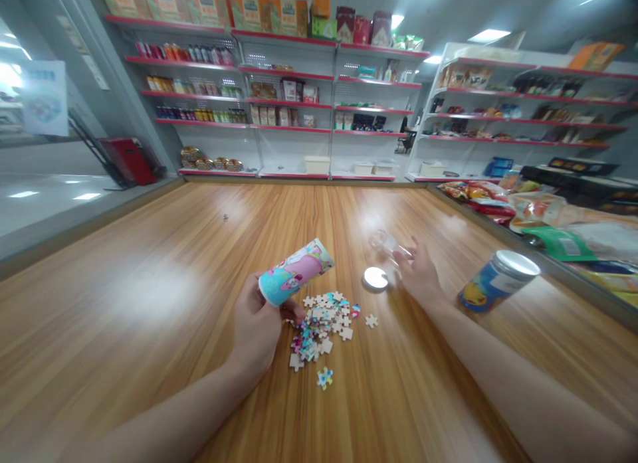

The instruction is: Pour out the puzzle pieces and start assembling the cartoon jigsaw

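My left hand [256, 323] grips a curved, tube-like piece with a pink and blue cartoon print [295, 272]; whether it is a can or a rolled sheet I cannot tell. Below and beside it lies a loose heap of jigsaw puzzle pieces [323, 320], many with their pale backs up. One printed piece [325, 378] rests apart, nearer to me. My right hand [421, 274] has its fingers closed on a clear, see-through plastic item [386, 242], blurred in outline. Just left of that hand, a round silvery lid [375, 279] lies flat on the table.
A blue can with a pale lid [498, 281] stands to the right on the wooden table [174, 317]. Packaged snacks [548, 210] fill the area past the right edge. A tiny object [225, 216] lies far left. Stocked shelves [294, 104] stand behind.
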`<state>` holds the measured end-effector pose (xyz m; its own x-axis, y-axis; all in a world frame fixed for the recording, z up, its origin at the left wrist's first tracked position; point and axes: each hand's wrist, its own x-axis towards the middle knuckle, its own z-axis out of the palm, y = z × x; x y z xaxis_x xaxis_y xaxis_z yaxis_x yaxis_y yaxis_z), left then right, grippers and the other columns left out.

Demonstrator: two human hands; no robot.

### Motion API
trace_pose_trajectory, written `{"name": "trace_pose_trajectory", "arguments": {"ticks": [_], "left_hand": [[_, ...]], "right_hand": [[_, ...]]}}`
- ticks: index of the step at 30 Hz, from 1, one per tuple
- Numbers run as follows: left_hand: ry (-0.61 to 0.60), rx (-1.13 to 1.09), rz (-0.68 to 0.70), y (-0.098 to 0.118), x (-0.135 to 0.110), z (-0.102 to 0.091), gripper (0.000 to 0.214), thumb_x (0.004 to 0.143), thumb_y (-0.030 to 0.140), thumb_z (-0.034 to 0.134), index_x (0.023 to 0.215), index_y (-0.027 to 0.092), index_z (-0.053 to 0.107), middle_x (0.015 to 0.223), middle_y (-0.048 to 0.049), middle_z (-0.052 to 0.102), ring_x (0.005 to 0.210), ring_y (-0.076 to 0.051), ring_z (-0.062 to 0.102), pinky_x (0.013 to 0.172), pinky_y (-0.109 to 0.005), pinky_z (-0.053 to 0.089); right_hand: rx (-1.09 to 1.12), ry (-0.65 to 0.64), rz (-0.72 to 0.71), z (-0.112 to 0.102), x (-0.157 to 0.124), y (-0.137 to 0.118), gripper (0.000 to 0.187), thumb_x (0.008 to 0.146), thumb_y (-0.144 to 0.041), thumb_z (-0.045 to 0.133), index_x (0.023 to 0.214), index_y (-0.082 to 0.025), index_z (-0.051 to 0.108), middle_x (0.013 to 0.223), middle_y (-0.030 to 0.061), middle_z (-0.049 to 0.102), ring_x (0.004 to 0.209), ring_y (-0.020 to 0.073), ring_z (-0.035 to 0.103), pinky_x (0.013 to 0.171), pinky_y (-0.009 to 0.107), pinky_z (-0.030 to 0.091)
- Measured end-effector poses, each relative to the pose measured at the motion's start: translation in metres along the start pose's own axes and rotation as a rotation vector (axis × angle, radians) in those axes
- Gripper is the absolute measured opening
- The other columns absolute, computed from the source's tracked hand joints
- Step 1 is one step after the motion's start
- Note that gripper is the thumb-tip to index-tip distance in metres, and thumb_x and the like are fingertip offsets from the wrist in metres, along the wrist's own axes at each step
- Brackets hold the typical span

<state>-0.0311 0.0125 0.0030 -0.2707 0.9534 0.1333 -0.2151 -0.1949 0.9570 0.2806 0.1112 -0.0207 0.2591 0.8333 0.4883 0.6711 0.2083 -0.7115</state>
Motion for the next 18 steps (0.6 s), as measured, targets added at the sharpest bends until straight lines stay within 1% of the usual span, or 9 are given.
{"name": "trace_pose_trajectory", "arguments": {"ticks": [2,5,7,10,12,14,16,18], "left_hand": [[-0.002,-0.004,-0.002,-0.001,0.001,0.0,0.02,0.081,0.017,0.061,0.1,0.018,0.054,0.059,0.0057,0.062,0.049,-0.013,0.065,0.049,-0.021,0.052],[-0.012,-0.012,-0.007,-0.001,0.001,0.0,0.018,0.083,0.019,0.061,0.1,0.018,0.054,0.06,0.0055,0.062,0.049,-0.013,0.065,0.049,-0.021,0.051],[-0.017,-0.013,-0.009,0.0,0.0,0.0,0.016,0.085,0.02,0.06,0.1,0.018,0.054,0.06,0.0057,0.062,0.049,-0.013,0.064,0.048,-0.021,0.05],[-0.015,0.003,-0.004,0.0,0.0,0.0,0.017,0.085,0.02,0.058,0.101,0.017,0.053,0.06,0.0055,0.062,0.049,-0.012,0.064,0.049,-0.02,0.049],[-0.012,0.016,-0.001,-0.001,0.0,0.001,0.019,0.083,0.018,0.058,0.102,0.017,0.054,0.062,0.0051,0.062,0.05,-0.012,0.064,0.049,-0.019,0.048],[-0.011,0.024,-0.002,-0.001,0.0,0.001,0.021,0.082,0.016,0.057,0.103,0.018,0.054,0.062,0.005,0.062,0.053,-0.012,0.064,0.049,-0.018,0.048],[-0.013,0.031,-0.007,0.0,0.0,0.001,0.021,0.082,0.014,0.055,0.103,0.018,0.054,0.062,0.0054,0.062,0.053,-0.012,0.065,0.049,-0.018,0.047],[-0.016,0.036,-0.013,0.0,0.0,0.001,0.02,0.082,0.014,0.055,0.102,0.018,0.054,0.06,0.0058,0.061,0.051,-0.012,0.064,0.049,-0.018,0.047]], "right_hand": [[-0.123,-0.015,0.003,-0.002,-0.001,-0.003,0.062,0.093,-0.049,0.052,0.141,-0.01,0.043,0.117,0.018,0.062,0.103,0.0292,0.062,0.091,0.045,0.051],[-0.263,-0.055,0.003,-0.009,0.0,-0.008,0.054,0.096,-0.043,0.047,0.138,-0.009,0.051,0.119,0.0205,0.062,0.109,0.0313,0.06,0.096,0.046,0.046],[-0.334,-0.08,-0.007,-0.014,0.001,-0.01,0.052,0.092,-0.04,0.055,0.133,-0.009,0.056,0.121,0.022,0.063,0.112,0.0341,0.058,0.098,0.047,0.043],[-0.405,-0.074,0.001,-0.021,0.002,-0.009,0.051,0.078,-0.035,0.073,0.122,-0.01,0.063,0.12,0.0248,0.065,0.124,0.0428,0.048,0.102,0.054,0.035],[-0.409,-0.052,0.018,-0.022,0.003,-0.006,0.051,0.075,-0.034,0.075,0.119,-0.01,0.063,0.119,0.0244,0.066,0.126,0.0448,0.046,0.103,0.056,0.034],[-0.369,-0.033,0.041,-0.02,0.006,-0.001,0.054,0.08,-0.038,0.07,0.126,-0.011,0.059,0.118,0.0212,0.067,0.119,0.0396,0.055,0.1,0.052,0.04],[-0.309,-0.017,0.068,-0.018,0.01,0.006,0.061,0.086,-0.042,0.063,0.136,-0.01,0.05,0.117,0.0179,0.068,0.105,0.0315,0.064,0.091,0.044,0.049],[-0.262,-0.007,0.088,-0.017,0.015,0.014,0.067,0.088,-0.044,0.058,0.143,-0.009,0.041,0.117,0.0161,0.069,0.096,0.0261,0.069,0.081,0.038,0.054]]}}
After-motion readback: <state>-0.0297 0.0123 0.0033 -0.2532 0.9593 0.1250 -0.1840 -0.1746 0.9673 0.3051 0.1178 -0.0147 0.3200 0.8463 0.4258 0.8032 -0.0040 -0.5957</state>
